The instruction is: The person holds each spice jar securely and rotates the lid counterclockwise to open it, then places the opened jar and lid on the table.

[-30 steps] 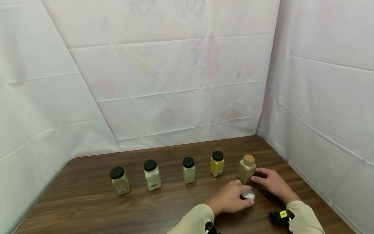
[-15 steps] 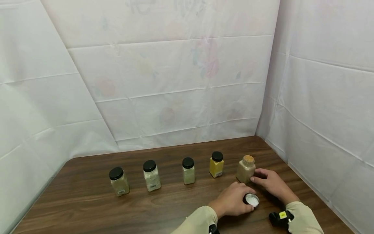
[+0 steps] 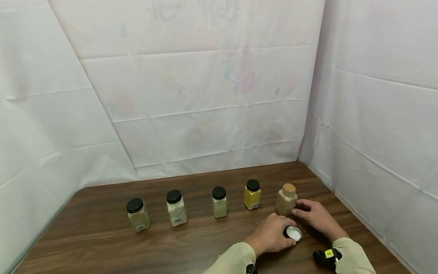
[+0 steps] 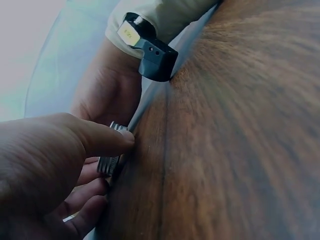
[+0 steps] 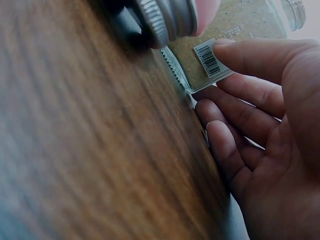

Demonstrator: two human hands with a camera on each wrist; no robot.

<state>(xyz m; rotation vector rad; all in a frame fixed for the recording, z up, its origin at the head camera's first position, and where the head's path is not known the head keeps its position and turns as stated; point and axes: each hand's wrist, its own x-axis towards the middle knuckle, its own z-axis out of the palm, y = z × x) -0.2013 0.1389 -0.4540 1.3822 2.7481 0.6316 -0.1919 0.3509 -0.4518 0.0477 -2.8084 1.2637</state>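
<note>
An uncapped clear spice jar (image 3: 286, 203) of beige powder, orange-brown at its mouth, stands upright at the right of the table. My right hand (image 3: 318, 217) holds its lower side; in the right wrist view the thumb lies by the barcode label (image 5: 206, 59) and other fingers reach behind the jar. My left hand (image 3: 272, 234) pinches a black screw lid (image 3: 293, 233) just in front of the jar, tilted with its white inside showing. The left wrist view shows the thumb against the ridged lid (image 4: 107, 165), low over the table. Some fingertips are hidden.
Left of the open jar stand several black-capped jars in a row: a yellow one (image 3: 252, 196), a pale green one (image 3: 219, 203), a whitish one (image 3: 176, 209) and an olive one (image 3: 138, 216). White cloth (image 3: 212, 114) hangs behind the brown table (image 3: 119, 255).
My left hand has shifted slightly right with the lid, which has tipped so more of its white inside shows. My right hand stays at the jar.
</note>
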